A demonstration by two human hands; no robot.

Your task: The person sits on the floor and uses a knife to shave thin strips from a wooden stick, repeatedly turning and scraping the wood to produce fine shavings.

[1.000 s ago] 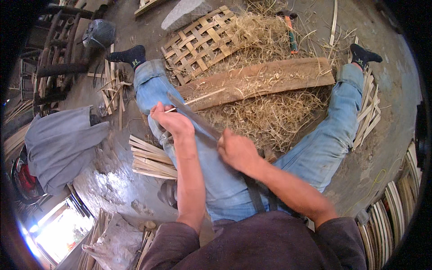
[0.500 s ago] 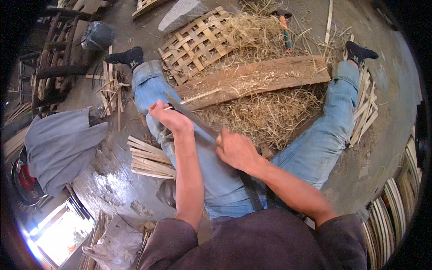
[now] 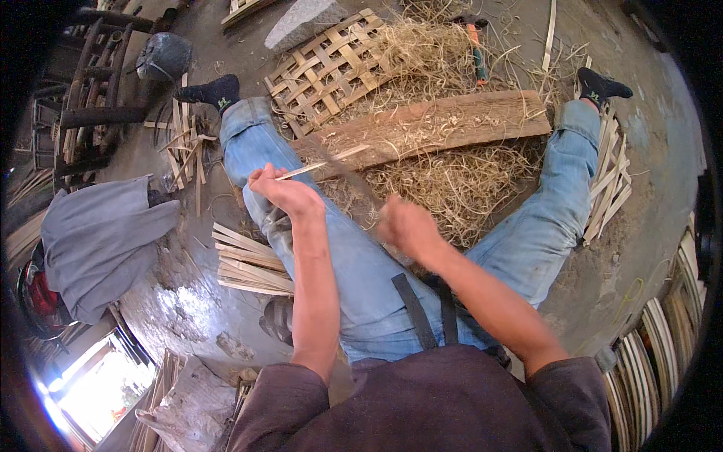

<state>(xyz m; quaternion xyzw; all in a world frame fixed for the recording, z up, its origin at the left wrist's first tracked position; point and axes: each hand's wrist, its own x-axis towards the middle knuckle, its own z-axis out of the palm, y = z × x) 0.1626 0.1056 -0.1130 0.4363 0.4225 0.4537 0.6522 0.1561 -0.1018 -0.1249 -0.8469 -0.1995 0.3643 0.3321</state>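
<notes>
My left hand (image 3: 285,193) is closed in a pinch on a thin pale bamboo strip (image 3: 324,163), above my left knee. The strip points out to the right, its far end over the wooden plank (image 3: 452,120). My right hand (image 3: 409,228), slightly blurred, is wrapped round the handle of a long knife; the handle is hidden by my fingers. The dark knife blade (image 3: 349,176), also smeared by motion, slants up and left and crosses the strip. Curled shavings (image 3: 459,192) are heaped below the plank, between my legs.
Beyond the plank lie a woven bamboo panel (image 3: 327,71), a grey stone (image 3: 305,22) and an orange-and-green-handled tool (image 3: 477,54). Split strips (image 3: 252,260) are bundled left of my thigh, more (image 3: 608,177) by my right leg. A grey cloth (image 3: 105,241) hangs at the left.
My right hand has moved right and slightly away from me, taking the knife blade along the strip and off my left thigh. My left hand has stayed nearly still.
</notes>
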